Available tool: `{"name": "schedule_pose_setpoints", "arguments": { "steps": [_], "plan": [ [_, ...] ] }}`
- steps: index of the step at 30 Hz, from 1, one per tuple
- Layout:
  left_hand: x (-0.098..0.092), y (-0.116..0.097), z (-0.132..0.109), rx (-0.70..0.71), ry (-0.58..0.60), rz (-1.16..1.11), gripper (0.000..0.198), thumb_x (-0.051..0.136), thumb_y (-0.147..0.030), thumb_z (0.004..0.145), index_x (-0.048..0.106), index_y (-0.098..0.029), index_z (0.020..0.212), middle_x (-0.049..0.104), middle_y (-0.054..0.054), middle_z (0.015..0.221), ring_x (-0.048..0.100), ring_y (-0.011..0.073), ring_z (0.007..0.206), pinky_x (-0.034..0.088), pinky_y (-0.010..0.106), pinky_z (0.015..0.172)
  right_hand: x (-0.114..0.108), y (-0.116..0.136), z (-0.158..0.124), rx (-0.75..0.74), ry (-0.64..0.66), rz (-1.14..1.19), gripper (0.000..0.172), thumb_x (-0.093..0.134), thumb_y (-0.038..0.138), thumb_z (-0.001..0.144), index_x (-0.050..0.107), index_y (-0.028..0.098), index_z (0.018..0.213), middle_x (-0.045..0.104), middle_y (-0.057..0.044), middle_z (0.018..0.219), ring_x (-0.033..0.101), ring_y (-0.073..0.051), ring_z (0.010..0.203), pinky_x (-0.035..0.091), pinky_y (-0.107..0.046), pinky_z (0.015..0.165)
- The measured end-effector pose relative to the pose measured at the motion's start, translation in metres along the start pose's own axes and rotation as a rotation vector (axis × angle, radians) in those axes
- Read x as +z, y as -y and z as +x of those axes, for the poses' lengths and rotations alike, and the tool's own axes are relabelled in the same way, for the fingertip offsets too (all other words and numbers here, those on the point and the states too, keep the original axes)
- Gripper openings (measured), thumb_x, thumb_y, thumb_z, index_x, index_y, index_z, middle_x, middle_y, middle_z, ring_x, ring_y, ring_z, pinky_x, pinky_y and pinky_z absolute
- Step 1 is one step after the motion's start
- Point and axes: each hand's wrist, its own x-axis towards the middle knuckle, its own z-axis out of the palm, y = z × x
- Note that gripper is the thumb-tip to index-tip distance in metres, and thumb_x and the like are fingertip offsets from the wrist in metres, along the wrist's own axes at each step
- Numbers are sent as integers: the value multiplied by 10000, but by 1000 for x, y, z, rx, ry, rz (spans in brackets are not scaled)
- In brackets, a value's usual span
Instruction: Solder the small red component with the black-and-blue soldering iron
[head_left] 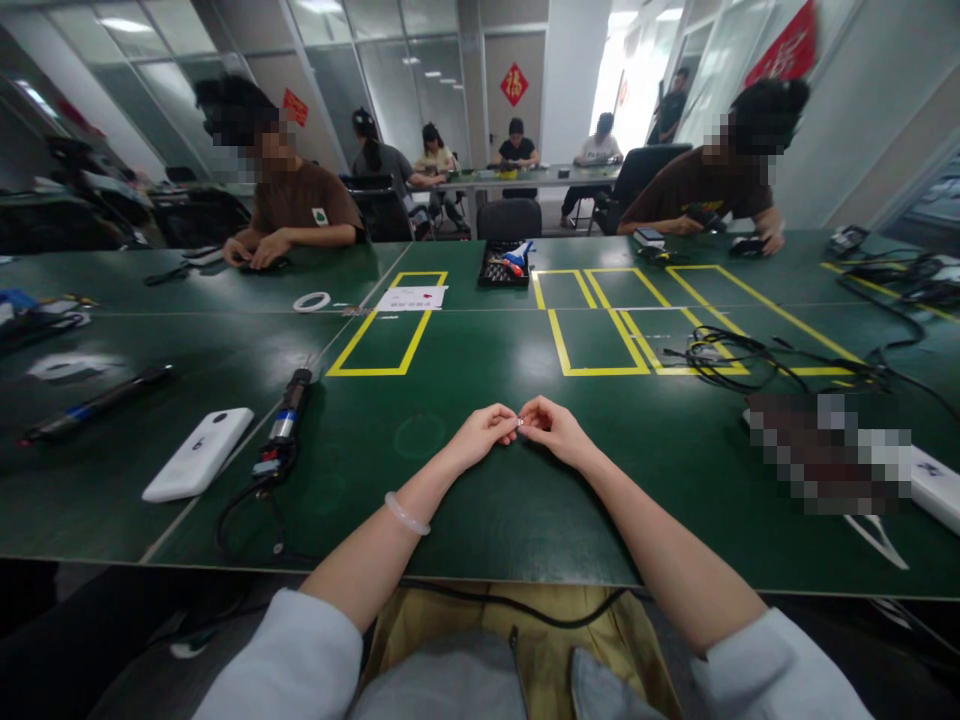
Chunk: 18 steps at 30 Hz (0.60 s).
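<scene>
Both of my hands meet over the green table (480, 530), fingertips nearly touching. My left hand (486, 432) is closed in a pinch, thumb against the fingers. Opposite it, my right hand (553, 428) pinches in the same way. Between the fingertips sits a tiny pale and reddish piece (520, 423), too small to name. Most of that piece is hidden by the fingers. A pale bangle (407, 515) circles my left wrist.
Left of my hands lie a cylindrical tool with a cable (283, 425) and a white power bank-like case (199, 455). Yellow tape outlines (604, 371) mark the tabletop ahead. A black tray (504, 270) stands further back. Black cables (720, 355) tangle at right. Other people sit across.
</scene>
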Motion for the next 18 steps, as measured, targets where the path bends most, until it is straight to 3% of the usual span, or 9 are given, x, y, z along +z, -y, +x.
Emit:
{"name": "schedule_pose_setpoints", "arguments": {
  "steps": [7,13,18],
  "plan": [
    [0,4,-2,39,-9,-55,350,694,-402,750,559,-135,932,623,16,769,581,106,702,465,264,705,1,-3,1,30,-11,40,270,581,444,842,564,180,900,608,-6,777,563,-125,670,464,-262,652],
    [1,3,-4,40,-42,-84,342,700,-385,745,564,-133,932,596,11,793,571,95,711,466,261,714,0,-3,0,2,-6,-62,228,616,400,822,578,180,872,572,12,717,493,-108,599,405,-234,569],
    [1,0,-5,45,-60,-46,321,711,-346,729,560,-139,924,597,23,850,576,104,746,473,254,700,1,-2,2,12,-22,-57,275,643,386,793,598,168,954,615,-13,788,521,-114,638,425,-240,592]
  ]
}}
